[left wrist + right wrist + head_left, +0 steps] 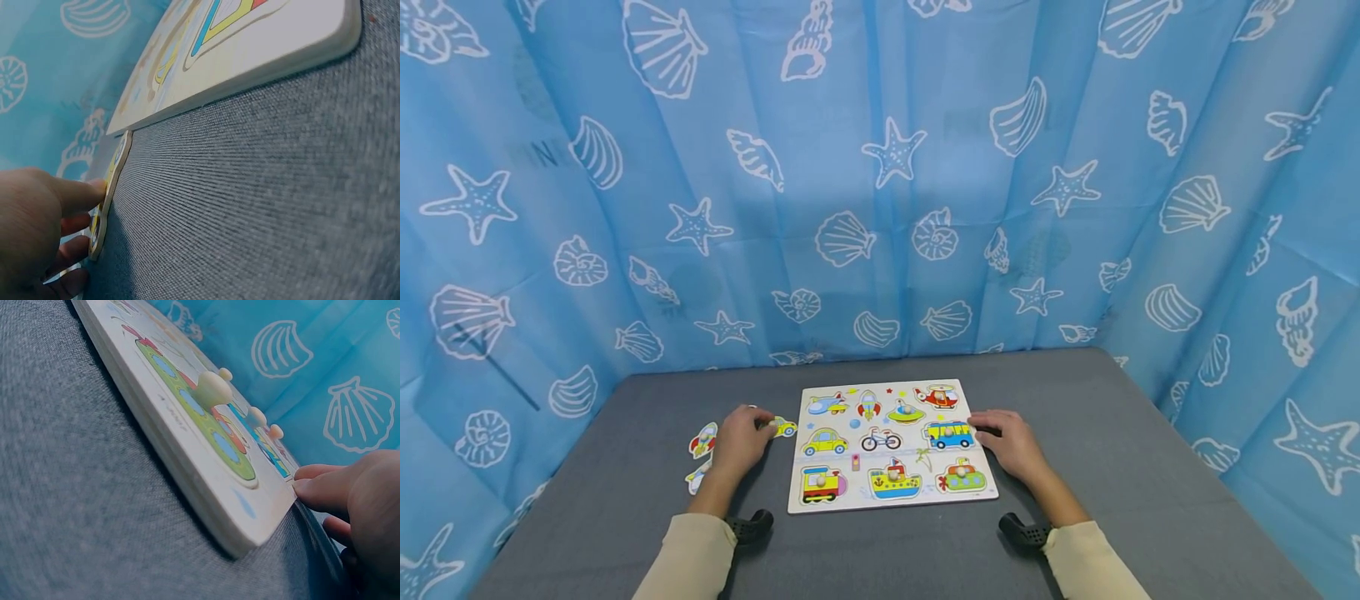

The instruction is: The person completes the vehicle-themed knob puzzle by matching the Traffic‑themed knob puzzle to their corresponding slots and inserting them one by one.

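Note:
A wooden puzzle board (857, 462) printed with vehicles lies on the grey table. My left hand (741, 442) is at its left side and pinches a yellow car piece (785, 427) between thumb and fingers. In the left wrist view, the car piece (111, 181) stands edge-on close to the board's edge. Beyond the board's right edge, my right hand (1009, 442) touches the rim beside the blue bus piece (950, 435). The right wrist view has its fingertips (304, 484) right at that rim, near the green submarine piece (187, 403).
A rocket piece (703, 440) and a plane piece (697, 477) lie left of my left hand, partly covered by it. Knobbed train (822, 485), ship (895, 483) and helicopter (938, 397) pieces sit in the board. A blue shell-patterned curtain (880, 283) hangs behind the table.

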The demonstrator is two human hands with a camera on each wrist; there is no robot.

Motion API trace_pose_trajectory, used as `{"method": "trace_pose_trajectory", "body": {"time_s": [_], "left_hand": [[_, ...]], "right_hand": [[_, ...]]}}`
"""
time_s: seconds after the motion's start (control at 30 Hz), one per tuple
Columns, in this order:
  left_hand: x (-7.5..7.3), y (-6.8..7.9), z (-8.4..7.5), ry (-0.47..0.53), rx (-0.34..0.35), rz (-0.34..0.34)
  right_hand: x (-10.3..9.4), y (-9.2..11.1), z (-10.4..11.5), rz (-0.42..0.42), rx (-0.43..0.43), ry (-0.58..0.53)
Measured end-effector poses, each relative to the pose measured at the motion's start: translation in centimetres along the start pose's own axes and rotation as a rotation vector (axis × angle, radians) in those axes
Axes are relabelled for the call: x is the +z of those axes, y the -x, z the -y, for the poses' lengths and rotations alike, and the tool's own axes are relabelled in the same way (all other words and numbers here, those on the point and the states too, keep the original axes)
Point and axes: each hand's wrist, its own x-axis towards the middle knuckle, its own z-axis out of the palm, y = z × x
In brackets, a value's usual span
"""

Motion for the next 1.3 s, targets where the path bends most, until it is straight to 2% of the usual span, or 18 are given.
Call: {"method": "trace_pose_trajectory", "body": {"time_s": [0.27,0.63,1.07,1.3], "left_hand": [[0.04,-0.02,-0.32,0.009,-0.042,-0.005],[-0.14,-0.2,-0.2,-0.014,-0.025,0.018],[-0.09,-0.21,-0.31,-0.021,-0.023,-0.019],[0.3,0.3,-0.82,-0.015,0.02,-0.02]], "right_hand": [[-0.05,0.07,0.1,0.0,0.0,0.006],[0.13,0.02,-0.28,-0.01,-0.02,0.005],[0.13,-0.04,-0.28,-0.021,-0.034,0.024],[0.2,-0.03,-0.29,-0.018,-0.031,0.018]]}}
